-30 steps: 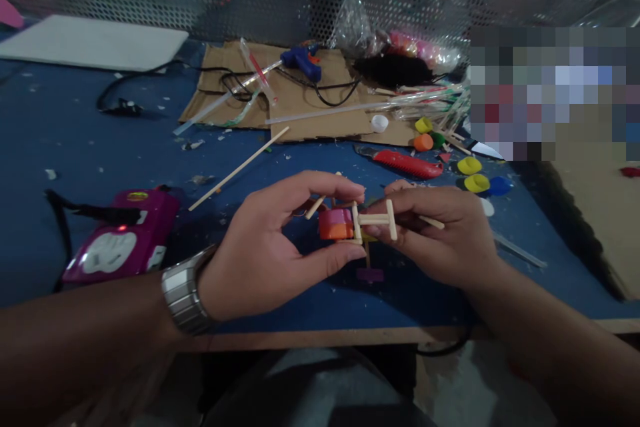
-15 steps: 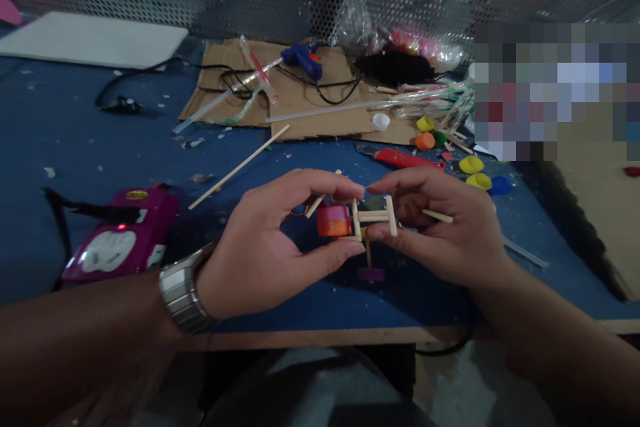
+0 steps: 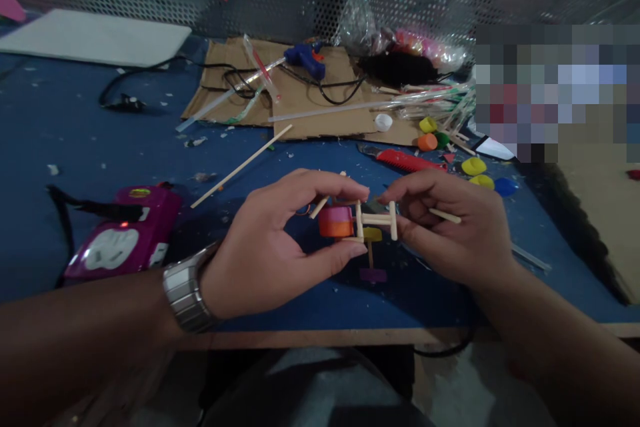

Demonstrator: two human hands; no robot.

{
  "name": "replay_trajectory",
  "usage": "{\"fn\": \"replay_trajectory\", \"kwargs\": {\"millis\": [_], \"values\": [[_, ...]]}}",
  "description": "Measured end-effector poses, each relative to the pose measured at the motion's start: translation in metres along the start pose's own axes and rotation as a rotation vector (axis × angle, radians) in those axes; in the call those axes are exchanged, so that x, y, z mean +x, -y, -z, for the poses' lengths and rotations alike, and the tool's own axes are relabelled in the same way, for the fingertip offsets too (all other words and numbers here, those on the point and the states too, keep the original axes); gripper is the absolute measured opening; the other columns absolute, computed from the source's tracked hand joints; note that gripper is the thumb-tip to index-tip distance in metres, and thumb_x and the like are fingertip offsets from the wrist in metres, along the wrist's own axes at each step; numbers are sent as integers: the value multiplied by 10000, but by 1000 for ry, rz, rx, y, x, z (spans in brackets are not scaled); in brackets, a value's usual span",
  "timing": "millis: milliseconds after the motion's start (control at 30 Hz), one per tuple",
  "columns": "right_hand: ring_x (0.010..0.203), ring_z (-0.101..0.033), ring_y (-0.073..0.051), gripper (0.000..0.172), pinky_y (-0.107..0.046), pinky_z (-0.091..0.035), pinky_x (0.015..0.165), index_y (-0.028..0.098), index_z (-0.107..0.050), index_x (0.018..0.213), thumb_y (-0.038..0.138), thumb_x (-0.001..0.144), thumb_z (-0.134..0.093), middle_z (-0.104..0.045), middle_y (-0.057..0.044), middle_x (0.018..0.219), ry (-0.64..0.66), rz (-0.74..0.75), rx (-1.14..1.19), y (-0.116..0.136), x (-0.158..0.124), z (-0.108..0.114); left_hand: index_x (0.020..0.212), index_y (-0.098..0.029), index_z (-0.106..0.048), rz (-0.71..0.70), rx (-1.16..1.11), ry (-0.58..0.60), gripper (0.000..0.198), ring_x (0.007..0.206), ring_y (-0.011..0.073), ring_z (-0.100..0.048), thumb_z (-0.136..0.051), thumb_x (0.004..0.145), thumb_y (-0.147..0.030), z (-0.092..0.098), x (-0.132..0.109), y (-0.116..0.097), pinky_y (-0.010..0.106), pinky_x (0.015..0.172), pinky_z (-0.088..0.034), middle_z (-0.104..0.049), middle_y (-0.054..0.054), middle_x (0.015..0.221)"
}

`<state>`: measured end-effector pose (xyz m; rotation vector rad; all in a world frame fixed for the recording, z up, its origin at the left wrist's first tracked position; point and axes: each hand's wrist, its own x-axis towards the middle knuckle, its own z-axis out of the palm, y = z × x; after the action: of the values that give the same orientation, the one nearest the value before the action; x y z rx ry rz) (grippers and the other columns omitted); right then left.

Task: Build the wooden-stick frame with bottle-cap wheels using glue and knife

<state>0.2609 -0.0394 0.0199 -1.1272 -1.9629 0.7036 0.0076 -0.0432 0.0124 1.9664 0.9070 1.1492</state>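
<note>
A small frame of wooden sticks (image 3: 377,219), with pink and orange bottle caps (image 3: 336,221) fitted in it, is gripped between the thumb and fingers of my left hand (image 3: 280,240). Its H-shaped end points right. Close by that end, my right hand (image 3: 447,230) is curled around a short wooden stick (image 3: 445,215); its thumb and index fingertip are beside the frame, and I cannot tell whether they touch it. Below the frame, a yellow cap (image 3: 373,234) and a purple cap (image 3: 373,275) lie on the table, joined by a thin stick.
A magenta box (image 3: 125,233) with a plugged-in cord and lit red light sits left. A long stick (image 3: 243,165) lies mid-table. Beyond are cardboard (image 3: 325,123), a blue glue gun (image 3: 306,60), a red cutter (image 3: 407,160), several loose caps (image 3: 473,166) and a white board (image 3: 95,40).
My right hand has drawn slightly right, away from the frame's end, exposing more of the yellow cap below. My left hand keeps its grip on the frame.
</note>
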Motion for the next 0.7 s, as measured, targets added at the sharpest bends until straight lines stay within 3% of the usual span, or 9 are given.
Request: {"fn": "replay_trajectory", "kwargs": {"millis": [300,533,700], "values": [[518,-446,-89,147,-258,-347,485,212,-805,1081,283,951,-813,-556,59,611,17,-4,27,-2,-1,3,1264,-296,-757,-2,8,-9,410,1156,284,-780,-896,878,-295,0,0,1,469,976,-665,-803,55,1222],[647,-628,-147,161,-268,-461,546,245,-882,1001,369,902,-911,-787,-29,787,76,14,144,-3,1,-2,1263,-305,-761,-2,-34,10,401,1176,276,-778,-897,887,-281,-1,0,0,483,1064,-657,-813,45,1229],[623,-594,-150,142,-285,-481,570,267,-892,965,391,901,-918,-764,-12,717,51,18,159,-2,2,-3,1266,-312,-760,2,-33,6,405,1166,285,-782,-906,888,-317,-1,-1,0,492,1040,-665,-812,48,1225]]}}
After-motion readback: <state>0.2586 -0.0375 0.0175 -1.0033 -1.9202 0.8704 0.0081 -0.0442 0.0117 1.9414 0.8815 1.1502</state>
